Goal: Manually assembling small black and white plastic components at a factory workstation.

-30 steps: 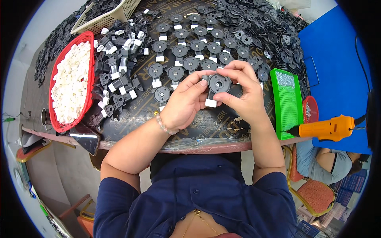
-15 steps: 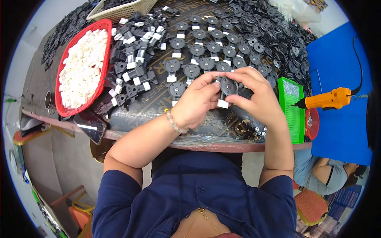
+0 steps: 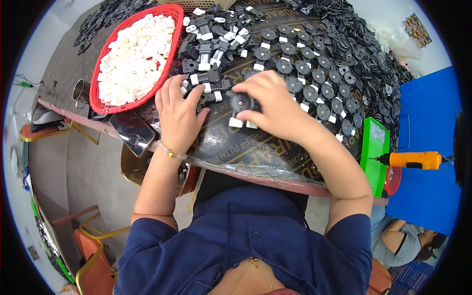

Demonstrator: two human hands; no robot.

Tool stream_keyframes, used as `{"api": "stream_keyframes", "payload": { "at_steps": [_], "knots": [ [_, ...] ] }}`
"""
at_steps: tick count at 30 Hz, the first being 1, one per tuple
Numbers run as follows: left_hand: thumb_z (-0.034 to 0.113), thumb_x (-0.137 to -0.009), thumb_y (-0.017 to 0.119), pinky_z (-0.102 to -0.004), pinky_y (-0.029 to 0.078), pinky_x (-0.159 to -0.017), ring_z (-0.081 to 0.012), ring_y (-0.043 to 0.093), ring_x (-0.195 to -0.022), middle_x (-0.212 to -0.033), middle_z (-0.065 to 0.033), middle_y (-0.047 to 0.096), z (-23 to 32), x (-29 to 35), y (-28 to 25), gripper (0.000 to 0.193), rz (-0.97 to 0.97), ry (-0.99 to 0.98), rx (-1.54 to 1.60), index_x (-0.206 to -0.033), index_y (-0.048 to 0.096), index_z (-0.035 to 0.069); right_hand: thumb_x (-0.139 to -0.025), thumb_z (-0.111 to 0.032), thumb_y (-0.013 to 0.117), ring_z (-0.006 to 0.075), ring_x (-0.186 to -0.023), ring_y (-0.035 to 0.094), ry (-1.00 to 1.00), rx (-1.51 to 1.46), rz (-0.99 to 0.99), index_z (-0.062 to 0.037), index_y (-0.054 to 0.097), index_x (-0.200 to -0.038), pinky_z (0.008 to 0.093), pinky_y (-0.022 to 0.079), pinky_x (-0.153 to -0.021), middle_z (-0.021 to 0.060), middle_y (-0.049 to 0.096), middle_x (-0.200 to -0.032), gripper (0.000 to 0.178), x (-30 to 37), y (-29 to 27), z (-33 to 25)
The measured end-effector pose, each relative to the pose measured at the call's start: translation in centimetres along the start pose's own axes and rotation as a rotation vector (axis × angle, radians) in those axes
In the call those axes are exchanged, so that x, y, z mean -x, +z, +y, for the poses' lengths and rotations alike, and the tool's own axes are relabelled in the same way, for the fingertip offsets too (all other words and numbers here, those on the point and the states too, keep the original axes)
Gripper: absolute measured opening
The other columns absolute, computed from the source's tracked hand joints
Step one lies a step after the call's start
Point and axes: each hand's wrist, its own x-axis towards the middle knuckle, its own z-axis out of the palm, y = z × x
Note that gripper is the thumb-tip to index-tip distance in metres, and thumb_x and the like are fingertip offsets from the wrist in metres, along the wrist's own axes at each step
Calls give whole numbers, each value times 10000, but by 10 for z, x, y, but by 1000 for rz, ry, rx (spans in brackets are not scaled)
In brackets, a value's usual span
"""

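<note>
My right hand (image 3: 275, 105) grips a black round-disc part (image 3: 241, 102) with a white end, thumb and fingers at its rim. That part is just above the table, at the near end of the rows of similar disc parts (image 3: 284, 66). Whether it touches the table I cannot tell. My left hand (image 3: 178, 115) has its fingers apart, palm down, at the edge of a heap of black brackets with white caps (image 3: 211, 76). Its fingertips are beside the nearest brackets, and nothing shows in its grasp.
A red basket (image 3: 96, 93) of small white pieces stands at the left, near a phone (image 3: 132, 133) and a metal cup (image 3: 80, 92). Loose black discs (image 3: 364, 59) are heaped at the far right. A green tray (image 3: 372, 169) and an orange electric screwdriver (image 3: 415, 160) are at the right.
Both hands held the disc part together before. My left hand has let go and moved left to the bracket heap; my right hand has carried the part left. The view has shifted.
</note>
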Motion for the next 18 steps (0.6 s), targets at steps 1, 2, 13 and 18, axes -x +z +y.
{"api": "stream_keyframes", "payload": {
  "at_steps": [1, 2, 13, 18],
  "knots": [
    [187, -702, 844, -482, 352, -1068, -339, 472, -1290, -1295, -122, 564, -5, 3, 2, 437, -15, 4, -8, -1120, 722, 149, -782, -273, 819, 327, -1194, 517, 0, -2, -1, -73, 661, -1215, 447, 384, -1057, 116, 637, -1164, 502, -5, 11, -1],
    [187, -702, 844, -482, 352, -1068, -339, 472, -1290, -1295, -122, 564, -8, 5, 3, 437, -17, 4, -8, -1120, 722, 149, -782, -285, 820, 326, -1202, 511, 14, 19, -52, -76, 663, -1217, 451, 365, -1072, 111, 635, -1163, 507, -9, 20, -2],
    [79, -812, 771, -393, 528, -875, -333, 643, -1035, -1155, -130, 669, -24, -5, -11, 338, 68, 28, 243, -1145, 719, 58, -787, -280, 821, 324, -1236, 505, 95, 84, -52, -98, 612, -1350, 463, 376, -1065, 124, 615, -1250, 627, 7, -4, -5],
    [-70, -925, 603, -298, 540, -882, -198, 626, -1154, -1378, -167, 594, -8, -2, -22, 361, 25, -335, 1239, -1281, 620, -14, -856, -47, 727, 282, -924, 651, 310, 154, 165, -18, 690, -1030, 354, 523, -784, 112, 685, -992, 180, 76, -82, -18]
  ]
}}
